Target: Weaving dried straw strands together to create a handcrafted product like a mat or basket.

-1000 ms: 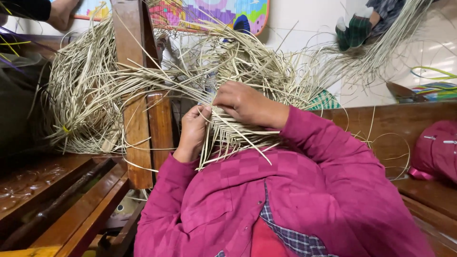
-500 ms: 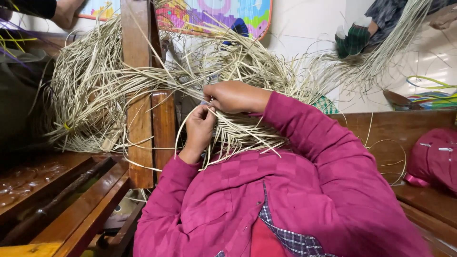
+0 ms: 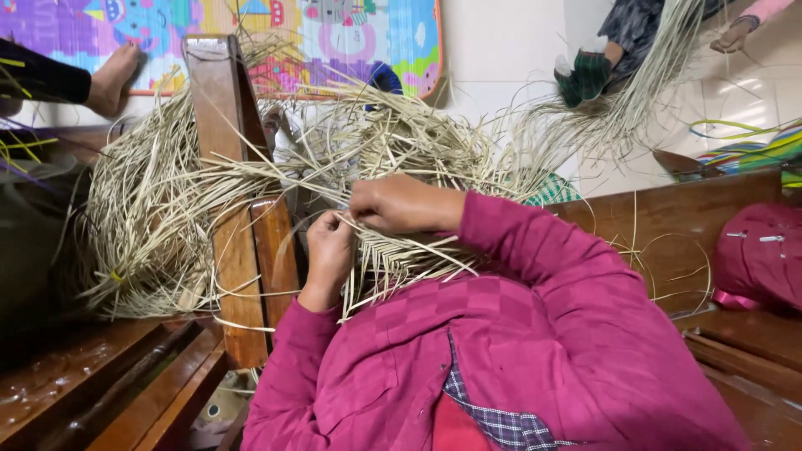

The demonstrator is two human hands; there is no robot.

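Note:
Both my hands work on a flat woven band of pale straw held in front of my chest. My left hand pinches strands at the band's left edge, fingers closed on them. My right hand lies over the top of the band, fingers curled down onto the strands. Loose straw ends stick out below and to the right of the band. A big tangled heap of the same straw spreads out behind my hands. I wear magenta sleeves.
An upright wooden post stands left of my hands, with wooden bench boards below. Another person's bare foot is at top left. A second person in green socks handles straw at top right. A magenta bag lies at right.
My right hand has slid left and up across the woven band, and my left hand has closed in under it, the two now meeting at the band's top left.

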